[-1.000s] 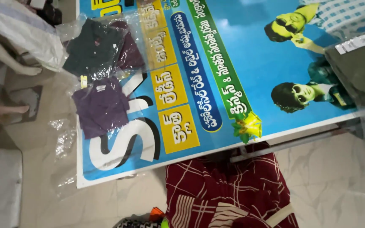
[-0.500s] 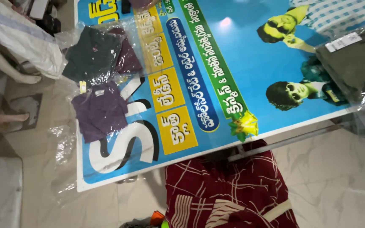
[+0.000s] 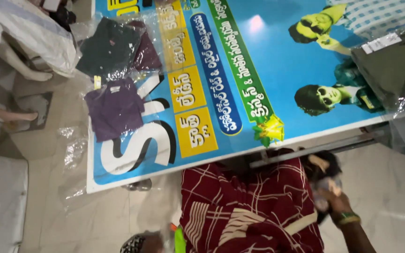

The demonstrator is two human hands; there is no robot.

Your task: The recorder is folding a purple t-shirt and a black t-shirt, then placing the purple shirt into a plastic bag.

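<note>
Your table is covered by one blue printed banner (image 3: pixel 277 70) over a pale tiled floor (image 3: pixel 390 225); on it lie three folded garments in clear bags: a purple one (image 3: pixel 114 108) at the left, a dark green one (image 3: pixel 106 49) just beyond it, an olive one (image 3: pixel 392 65) at the far right; your right hand (image 3: pixel 331 194), low beside the maroon checked cloth (image 3: pixel 249 211), grips a small bundle of dark cloth (image 3: pixel 322 166); it is blurred; your left hand is out of sight.
</note>
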